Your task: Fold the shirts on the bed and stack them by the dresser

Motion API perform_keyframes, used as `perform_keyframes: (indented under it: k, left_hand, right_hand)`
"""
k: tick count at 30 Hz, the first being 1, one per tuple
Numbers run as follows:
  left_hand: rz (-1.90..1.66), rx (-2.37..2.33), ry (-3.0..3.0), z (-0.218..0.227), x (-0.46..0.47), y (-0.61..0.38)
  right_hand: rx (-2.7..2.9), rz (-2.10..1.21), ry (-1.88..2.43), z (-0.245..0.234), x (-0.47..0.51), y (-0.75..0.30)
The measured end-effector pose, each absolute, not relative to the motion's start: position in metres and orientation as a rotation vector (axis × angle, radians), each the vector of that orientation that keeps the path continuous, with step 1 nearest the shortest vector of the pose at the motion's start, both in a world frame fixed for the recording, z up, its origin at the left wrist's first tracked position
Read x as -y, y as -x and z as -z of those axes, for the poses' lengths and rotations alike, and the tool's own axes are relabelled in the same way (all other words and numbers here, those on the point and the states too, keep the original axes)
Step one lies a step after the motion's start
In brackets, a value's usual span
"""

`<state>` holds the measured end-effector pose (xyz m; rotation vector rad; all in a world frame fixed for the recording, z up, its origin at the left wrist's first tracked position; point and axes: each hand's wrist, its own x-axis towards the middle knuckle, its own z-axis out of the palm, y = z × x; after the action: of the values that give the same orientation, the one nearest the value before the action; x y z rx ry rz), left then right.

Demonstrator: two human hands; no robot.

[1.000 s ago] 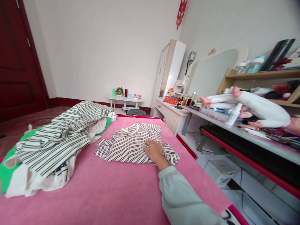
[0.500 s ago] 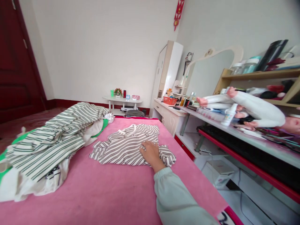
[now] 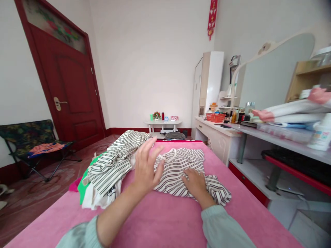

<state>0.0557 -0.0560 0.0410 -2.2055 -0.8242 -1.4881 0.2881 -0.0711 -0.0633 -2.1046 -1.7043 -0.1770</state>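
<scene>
White fabric with dark stripes: one garment (image 3: 173,178), lying rumpled on a pink cover (image 3: 165,224) and taken as the dial's centre, twelve pointing away from the wearer. White trim (image 3: 169,159) at ten to eleven o'clock; a bunched end, perhaps a sleeve, at four. Right hand (image 3: 196,183): on the garment towards five, palm down, fingers loosely extended, no fold visibly gripped. Left hand (image 3: 148,168): raised at nine, fingers parted, holding nothing; contact with the cloth behind it not apparent. Handling note, by judgement: the fabric looks soft and thin, so ripples are best eased outward under a flat palm, the right hand anchoring and the left working the opposite side; hard pressure would likely drag in new creases. Edges: the cover's side edge runs past three o'clock, near the bunched end, a red-fronted cabinet (image 3: 248,184) beyond it. Room: a broad stretch of pink at six, a narrower strip at three. Nine to ten: pile of clothes (image 3: 111,165), limiting wide leftward sweeps.
</scene>
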Motion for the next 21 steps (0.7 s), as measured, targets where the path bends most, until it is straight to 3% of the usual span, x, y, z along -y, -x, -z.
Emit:
perform_keyframes:
  k: [5,8,12,16,21]
  left_hand:
    - [1.050,1.801,2.231,0.025,-0.025,-0.034]
    - [0.856,1.892,2.365,0.060,-0.042,-0.015]
    - [0.764,1.946,2.454,0.060,-0.034,-0.011]
    - [1.072,1.948,2.497,0.034,-0.020,-0.025]
    - [1.743,1.280,2.948,0.012,0.027,-0.066]
  right_hand:
    - [1.715,0.180,2.126,0.064,0.069,-0.290]
    - [1.730,0.170,2.142,0.063,0.068,-0.291]
    - [1.702,0.136,2.132,0.062,0.067,-0.290]
    - [1.506,-0.076,1.882,0.051,0.064,-0.281]
    - [1.279,-0.720,1.492,0.013,0.073,-0.253]
